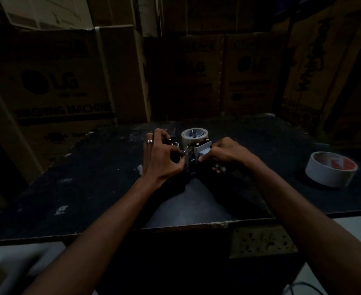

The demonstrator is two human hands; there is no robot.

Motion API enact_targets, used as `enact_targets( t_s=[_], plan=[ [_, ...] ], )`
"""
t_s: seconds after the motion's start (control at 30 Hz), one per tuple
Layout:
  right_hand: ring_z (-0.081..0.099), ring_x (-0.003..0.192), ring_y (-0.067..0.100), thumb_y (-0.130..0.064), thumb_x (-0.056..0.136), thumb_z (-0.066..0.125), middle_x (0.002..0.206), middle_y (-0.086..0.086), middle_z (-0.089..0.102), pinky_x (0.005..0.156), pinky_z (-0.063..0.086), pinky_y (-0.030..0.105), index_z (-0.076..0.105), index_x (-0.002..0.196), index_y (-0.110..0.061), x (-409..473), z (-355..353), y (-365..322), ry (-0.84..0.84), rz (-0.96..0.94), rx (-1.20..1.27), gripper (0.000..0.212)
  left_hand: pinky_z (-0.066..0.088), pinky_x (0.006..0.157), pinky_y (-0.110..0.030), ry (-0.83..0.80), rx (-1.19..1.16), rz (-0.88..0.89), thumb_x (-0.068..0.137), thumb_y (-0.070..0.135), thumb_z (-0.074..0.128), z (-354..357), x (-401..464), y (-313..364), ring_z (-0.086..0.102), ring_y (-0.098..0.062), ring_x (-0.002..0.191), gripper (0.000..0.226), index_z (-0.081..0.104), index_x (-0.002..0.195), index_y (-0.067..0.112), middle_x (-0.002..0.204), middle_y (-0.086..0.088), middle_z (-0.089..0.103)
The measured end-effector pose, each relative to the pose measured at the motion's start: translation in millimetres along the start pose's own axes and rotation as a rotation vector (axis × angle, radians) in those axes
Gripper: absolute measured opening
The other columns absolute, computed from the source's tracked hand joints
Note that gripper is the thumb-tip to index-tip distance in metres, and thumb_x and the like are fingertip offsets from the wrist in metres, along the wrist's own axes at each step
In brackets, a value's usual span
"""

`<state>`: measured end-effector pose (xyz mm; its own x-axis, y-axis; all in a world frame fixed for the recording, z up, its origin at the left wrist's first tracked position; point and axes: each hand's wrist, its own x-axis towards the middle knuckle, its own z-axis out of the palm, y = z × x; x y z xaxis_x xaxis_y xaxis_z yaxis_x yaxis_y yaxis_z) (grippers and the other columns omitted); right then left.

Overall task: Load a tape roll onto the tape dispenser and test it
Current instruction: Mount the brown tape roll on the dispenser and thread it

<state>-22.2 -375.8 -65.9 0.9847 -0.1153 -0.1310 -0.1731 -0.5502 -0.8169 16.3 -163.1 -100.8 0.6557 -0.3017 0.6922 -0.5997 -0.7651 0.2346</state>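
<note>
Two hands grip the tape dispenser (196, 155) on the dark counter (86, 188), left hand (162, 155) pinching its metal front, right hand (224, 154) clasping its side, tape roll (193, 136) mounted just beyond the fingers, a spare roll (329, 172) well to the right.

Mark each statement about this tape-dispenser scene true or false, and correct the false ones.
1. Both hands are on the dispenser. True: the left hand and right hand grip it from either side.
2. A spare roll lies on the table to the right of the hands. True.
3. The left hand is bare of jewellery. False: a ring sits on one finger.
4. The spare roll is stacked on the dispenser. False: it lies apart, flat on the table.
5. Boxes stand behind the table. True.
</note>
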Motion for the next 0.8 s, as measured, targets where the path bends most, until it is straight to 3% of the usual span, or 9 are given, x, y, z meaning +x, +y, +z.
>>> enact_targets(
  t_s=[0.13,0.3,0.53,0.8],
  plan=[
    [0.067,0.045,0.012,-0.03,0.078,0.081,0.055,0.003,0.073,0.042,0.051,0.022,0.072,0.093,-0.011,1.6,-0.1,1.3,-0.009,0.004,0.006,0.025,0.046,0.086,-0.039,0.009,-0.018,-0.039,0.073,0.045,0.076,3.6,5.5,2.1,0.039,-0.022,0.11,0.023,0.078,0.083,0.024,0.12,-0.005,0.047],
    [0.067,0.046,0.013,-0.028,0.079,0.08,0.056,0.004,0.073,0.045,0.053,0.024,0.072,0.094,-0.01,0.8,0.3,4.2,-0.015,-0.008,0.027,0.024,0.045,0.09,-0.038,-0.056,0.06,0.006,0.074,0.036,0.078,9.8,8.2,3.3,0.038,-0.025,0.118,0.028,0.077,0.1,0.025,0.136,-0.007,0.044],
    [0.066,0.045,0.013,-0.026,0.079,0.081,0.056,0.005,0.072,0.043,0.052,0.022,0.071,0.095,-0.009,-2.0,0.2,2.1,-0.021,0.008,0.028,0.025,0.043,0.086,-0.03,-0.028,0.022,-0.043,0.077,0.028,0.076,12.2,10.5,10.5,0.037,-0.022,0.119,0.009,0.078,0.082,0.02,0.138,-0.005,0.042],
    [0.066,0.041,0.006,-0.034,0.079,0.08,0.053,-0.002,0.072,0.037,0.046,0.016,0.071,0.09,-0.014,-2.6,6.3,4.9,0.031,-0.01,0.006,0.024,0.048,0.091,-0.034,-0.017,-0.073,-0.063,0.079,0.027,0.075,4.6,4.6,7.8,0.04,-0.022,0.123,0.012,0.076,0.074,0.016,0.139,-0.006,0.042]
  ],
)
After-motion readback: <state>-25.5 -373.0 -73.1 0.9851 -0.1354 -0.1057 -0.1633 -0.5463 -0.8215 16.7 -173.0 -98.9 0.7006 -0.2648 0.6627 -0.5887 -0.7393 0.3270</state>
